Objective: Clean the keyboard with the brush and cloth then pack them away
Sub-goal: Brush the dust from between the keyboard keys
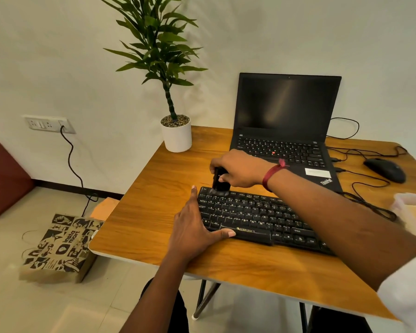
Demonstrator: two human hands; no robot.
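Wooden tabletop (149, 212) carries a black Zebronics keyboard (250, 217), lying slantwise in front of an open ThinkPad laptop (286, 111) with a dark screen. Its keys are black with white legends. The right hand (238, 168) curls its fingers round a stubby black brush (220, 181), held upright with its pale bristles on the keyboard's far left corner. The left hand (192, 231) lies flat, fingers straight, against the keyboard's left end, thumb along its front edge.

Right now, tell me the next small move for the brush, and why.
Probably sweep the brush rightward along the top key row. The right hand holds it, bristles on the top-left corner of the keyboard; the left hand braces the left end flat; the remaining keys lie to the right.
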